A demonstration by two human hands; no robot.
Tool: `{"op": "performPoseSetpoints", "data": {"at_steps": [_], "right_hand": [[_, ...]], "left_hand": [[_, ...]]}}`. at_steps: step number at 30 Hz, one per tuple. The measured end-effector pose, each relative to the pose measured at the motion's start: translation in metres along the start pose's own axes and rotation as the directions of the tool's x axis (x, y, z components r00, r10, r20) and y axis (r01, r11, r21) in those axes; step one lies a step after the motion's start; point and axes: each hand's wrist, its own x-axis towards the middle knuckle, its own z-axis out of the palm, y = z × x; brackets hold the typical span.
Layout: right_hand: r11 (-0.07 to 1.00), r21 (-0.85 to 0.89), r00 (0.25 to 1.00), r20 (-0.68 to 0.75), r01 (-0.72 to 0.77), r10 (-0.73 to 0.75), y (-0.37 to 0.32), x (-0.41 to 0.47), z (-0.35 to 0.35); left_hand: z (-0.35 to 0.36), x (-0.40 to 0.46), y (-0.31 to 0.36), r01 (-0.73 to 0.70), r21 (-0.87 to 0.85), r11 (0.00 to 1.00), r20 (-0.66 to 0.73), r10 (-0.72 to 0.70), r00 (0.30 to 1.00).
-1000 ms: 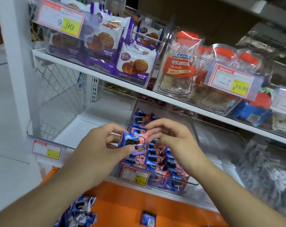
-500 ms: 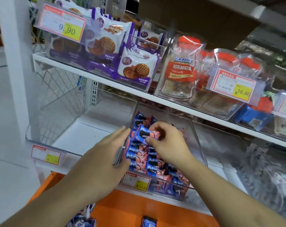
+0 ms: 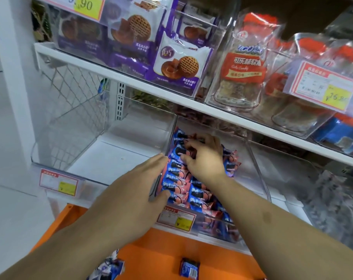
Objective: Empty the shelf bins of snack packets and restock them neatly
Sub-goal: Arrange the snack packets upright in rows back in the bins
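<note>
The clear bin (image 3: 258, 178) on the lower shelf holds rows of blue-and-pink snack packets (image 3: 177, 184). At its left wall, the left hand (image 3: 135, 199) lies flat, fingers straight, touching the packets' ends. Inside it, the right hand (image 3: 204, 158) pinches one packet (image 3: 181, 149) with curled fingers.

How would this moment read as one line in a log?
stage: restocking | right hand: placing blue packet in clear bin | left hand: flat against bin side
</note>
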Motion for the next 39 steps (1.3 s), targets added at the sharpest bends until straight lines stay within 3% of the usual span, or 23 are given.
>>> {"op": "performPoseSetpoints", "data": {"at_steps": [5,9,12,15,18,21,25,32,36,39], "right_hand": [[0.981,0.196,0.998,0.060,-0.012,0.000,-0.001,-0.014,-0.033],[0.954,0.295,0.999,-0.005,0.053,-0.054,-0.007,-0.065,-0.087],[0.896,0.403,0.982,-0.061,0.188,-0.179,-0.010,-0.125,-0.122],[0.848,0.507,0.954,0.148,0.154,-0.262,0.004,-0.191,-0.116],[0.914,0.405,0.817,0.516,0.032,-0.257,0.031,-0.250,-0.073],[0.971,0.229,0.674,0.728,-0.072,-0.122,0.070,-0.286,-0.010],[0.982,0.093,0.658,0.752,-0.162,0.038,0.103,-0.299,0.061],[0.994,0.100,0.663,0.747,-0.033,-0.053,0.130,-0.302,0.155],[0.999,0.047,0.720,0.693,0.021,-0.048,0.136,-0.311,0.173],[0.996,0.027,0.693,0.720,-0.085,0.040,0.146,-0.318,0.171]], "left_hand": [[-0.006,-0.003,0.007,-0.051,0.037,0.998,-0.047,0.053,0.997],[-0.015,-0.013,0.024,-0.157,0.110,0.981,-0.096,0.168,0.981],[-0.011,-0.028,0.041,-0.223,0.018,0.975,0.022,0.222,0.975],[0.018,-0.050,0.043,-0.229,-0.032,0.973,0.229,0.230,0.946],[0.072,-0.072,0.018,-0.276,0.093,0.957,0.448,0.207,0.869],[0.127,-0.096,-0.019,-0.246,0.221,0.944,0.644,0.049,0.763],[0.196,-0.115,-0.062,-0.237,0.258,0.937,0.733,-0.030,0.679],[0.293,-0.114,-0.087,-0.205,0.108,0.973,0.783,0.044,0.620],[0.323,-0.106,-0.097,-0.187,0.090,0.978,0.877,0.011,0.480],[0.334,-0.107,-0.106,-0.103,0.138,0.985,0.862,-0.068,0.502]]}}
